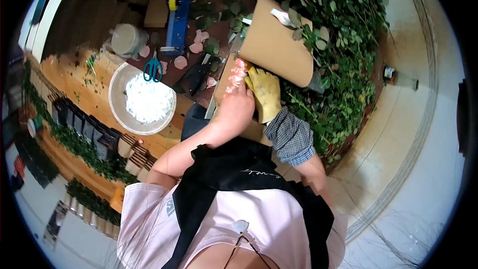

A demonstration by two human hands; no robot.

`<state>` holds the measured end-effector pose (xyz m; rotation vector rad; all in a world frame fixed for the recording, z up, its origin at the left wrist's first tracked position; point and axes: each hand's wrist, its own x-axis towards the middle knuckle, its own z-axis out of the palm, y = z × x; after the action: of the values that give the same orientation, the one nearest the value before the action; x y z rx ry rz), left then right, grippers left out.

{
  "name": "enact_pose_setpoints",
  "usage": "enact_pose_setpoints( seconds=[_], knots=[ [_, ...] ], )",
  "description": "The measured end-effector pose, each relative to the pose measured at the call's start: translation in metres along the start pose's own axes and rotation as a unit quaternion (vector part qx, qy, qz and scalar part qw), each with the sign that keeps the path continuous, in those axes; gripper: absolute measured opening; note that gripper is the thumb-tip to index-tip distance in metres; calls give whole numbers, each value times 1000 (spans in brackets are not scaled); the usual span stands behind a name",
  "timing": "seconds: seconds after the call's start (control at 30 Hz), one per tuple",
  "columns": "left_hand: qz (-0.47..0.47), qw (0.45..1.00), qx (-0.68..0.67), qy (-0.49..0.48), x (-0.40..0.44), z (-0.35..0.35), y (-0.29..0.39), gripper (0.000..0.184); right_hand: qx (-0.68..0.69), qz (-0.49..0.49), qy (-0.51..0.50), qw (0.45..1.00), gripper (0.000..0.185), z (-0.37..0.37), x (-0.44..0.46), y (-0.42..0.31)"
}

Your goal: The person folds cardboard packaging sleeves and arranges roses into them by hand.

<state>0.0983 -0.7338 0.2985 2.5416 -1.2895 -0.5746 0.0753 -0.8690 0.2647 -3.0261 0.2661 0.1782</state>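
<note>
My left hand [236,108] is bare and reaches in from the left, its fingers bent around a row of small pink-and-white rose heads [236,75]. Some of its fingertips are hidden among the petals. Just to the right, my right hand [265,94] wears a yellow glove and lies beside the roses with its fingers stretched forward and apart. Its fingertips come up against the lower edge of a curled sheet of corrugated cardboard [279,40]. Whatever lies beneath the glove is hidden.
Leafy rose stems [343,45] are heaped along the right side. Left of my hands stand a tub of white pieces [149,102], teal scissors [153,67], a blue tape dispenser [178,27] and a clear bucket [128,40]. A bottle [398,77] lies on the floor.
</note>
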Motion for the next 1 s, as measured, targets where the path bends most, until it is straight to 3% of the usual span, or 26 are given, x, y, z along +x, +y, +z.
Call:
enact_pose_setpoints(
  seconds=[0.03, 0.13, 0.37, 0.43, 0.5, 0.53, 0.63, 0.7, 0.73, 0.77, 0.83, 0.87, 0.97, 1.0],
  knots=[
    [-58, 998, 4, -6, 5, 14, 13, 29, 0, 5, -16, 1000, 16, 3, 1, 2],
    [-96, 994, 39, -14, 11, 32, 27, 44, 12, -12, -8, 1000, 18, -19, 4, -5],
    [-73, 997, -1, -28, 15, 33, 18, 33, -5, -31, -44, 999, 18, 2, 5, 11],
    [-76, 995, -59, 6, 14, 40, 13, 26, 189, -60, 4, 980, 30, -28, -2, 14],
    [-63, 993, -84, 59, 10, 39, 8, 25, 364, -93, 74, 924, 41, -67, -8, 18],
    [-45, 995, -82, 42, 8, 33, 5, 28, 447, -2, 50, 893, 44, -75, -22, 26],
    [-20, 997, -71, 34, 8, 33, 2, 29, 253, 144, 262, 920, 59, -96, -26, 50],
    [-30, 995, -93, 20, 10, 39, 1, 32, 311, 294, 146, 892, 67, -64, -28, 83],
    [-16, 999, -5, 45, 10, 47, 0, 35, 389, 244, 96, 883, 66, -40, -31, 109],
    [25, 998, 41, -34, 11, 32, 2, 38, 468, 199, 118, 853, 64, -24, -34, 122],
    [-26, 1000, 5, 13, 14, 52, -2, 41, 489, 272, 86, 824, 61, -103, -31, 87],
    [-19, 1000, -7, -9, 12, 47, -3, 41, 499, 253, 83, 824, 61, -120, -38, 76],
    [-35, 998, -44, -29, 16, 44, -5, 41, 490, 101, 361, 787, 57, -150, -54, 69],
    [-24, 997, -72, -30, 15, 42, -7, 40, 628, 65, 350, 692, 58, -153, -57, 71]
  ],
)
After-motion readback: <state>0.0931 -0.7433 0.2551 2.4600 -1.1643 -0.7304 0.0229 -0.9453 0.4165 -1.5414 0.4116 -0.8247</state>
